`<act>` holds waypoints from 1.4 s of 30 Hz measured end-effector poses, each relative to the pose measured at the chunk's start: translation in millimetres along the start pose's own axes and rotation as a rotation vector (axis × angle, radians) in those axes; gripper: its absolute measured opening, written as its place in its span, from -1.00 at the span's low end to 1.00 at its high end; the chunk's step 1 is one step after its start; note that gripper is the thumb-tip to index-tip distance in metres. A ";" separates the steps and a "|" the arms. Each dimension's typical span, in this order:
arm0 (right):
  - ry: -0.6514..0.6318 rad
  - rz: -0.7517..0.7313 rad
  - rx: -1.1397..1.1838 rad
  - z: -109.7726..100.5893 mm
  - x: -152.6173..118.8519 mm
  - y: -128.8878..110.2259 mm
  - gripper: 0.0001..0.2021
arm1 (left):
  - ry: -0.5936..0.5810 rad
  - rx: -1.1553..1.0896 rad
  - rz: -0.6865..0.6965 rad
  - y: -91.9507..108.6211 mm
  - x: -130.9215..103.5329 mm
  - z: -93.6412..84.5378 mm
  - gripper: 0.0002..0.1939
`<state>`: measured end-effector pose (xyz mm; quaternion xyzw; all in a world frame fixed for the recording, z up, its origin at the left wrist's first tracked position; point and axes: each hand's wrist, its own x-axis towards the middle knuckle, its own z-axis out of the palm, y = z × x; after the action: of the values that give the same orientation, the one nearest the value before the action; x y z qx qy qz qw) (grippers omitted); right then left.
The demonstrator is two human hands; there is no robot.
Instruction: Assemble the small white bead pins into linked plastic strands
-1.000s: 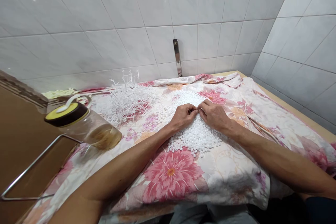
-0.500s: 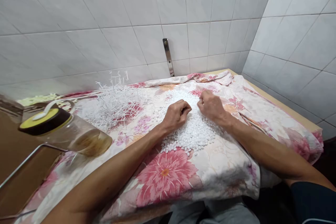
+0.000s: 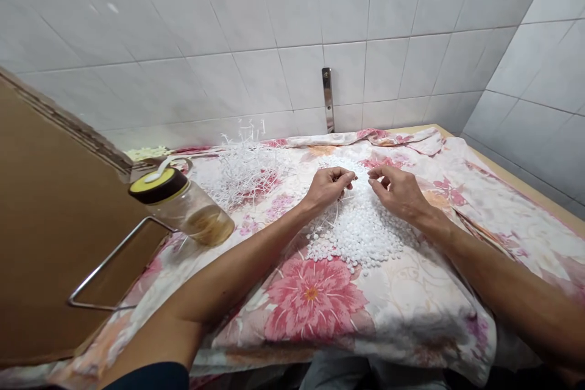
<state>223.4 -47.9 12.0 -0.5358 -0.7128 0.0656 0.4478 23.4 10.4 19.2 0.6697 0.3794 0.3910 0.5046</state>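
Note:
Both of my hands hover over a heap of small round white plastic pieces on a flowered cloth. My left hand is closed in a pinch, its fingertips toward the right hand. A thin white plastic sprue shows just below the left fingers and seems held by them. My right hand faces it a short gap away, thumb and forefinger nearly together; whatever is between them is too small to make out. Left of the heap stands a tangled pile of white plastic sprues.
A clear bottle with a yellow and black lid and brown liquid leans at the left. Beside it are a cardboard box and a bent metal bar. The flowered cloth covers the table, and a tiled wall rises behind.
The view has swung left, showing more of the cardboard box. My right hand has lowered toward me, level with the left, and its fingers have loosened. A white sprue now shows below my left hand.

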 end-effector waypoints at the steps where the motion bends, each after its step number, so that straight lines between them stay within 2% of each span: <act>1: -0.016 0.017 0.024 0.1 -0.9 -3.4 -0.85 | -0.001 -0.014 0.005 1.2 0.0 -0.3 -0.71; 8: -0.156 0.143 0.230 8.2 -8.6 -17.8 -0.70 | 0.027 -0.059 0.049 8.5 -1.0 -1.9 -0.66; 15: -0.221 0.393 0.507 13.9 -9.0 -25.7 -0.50 | 0.047 0.006 0.187 14.5 -6.7 -0.5 -0.69; 18: -0.245 0.486 0.607 12.2 -7.0 -28.7 -0.45 | 0.065 0.051 0.205 17.1 -10.0 1.4 -0.72; 27: -0.371 0.345 0.491 6.7 -8.3 -26.5 -0.51 | 0.105 0.235 0.277 25.3 -15.5 0.5 -0.74; 32: -0.322 0.307 0.457 4.6 -7.5 -20.9 -0.56 | 0.072 0.237 0.249 29.0 -14.4 -2.8 -0.68; 42: -0.351 0.397 0.613 11.1 -9.4 -25.8 -0.56 | 0.080 0.229 0.263 31.4 -18.0 -0.4 -0.71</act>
<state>197.7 -62.1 14.8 -0.4854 -0.6084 0.4511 0.4368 19.2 -12.0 47.3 0.7508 0.3502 0.4342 0.3539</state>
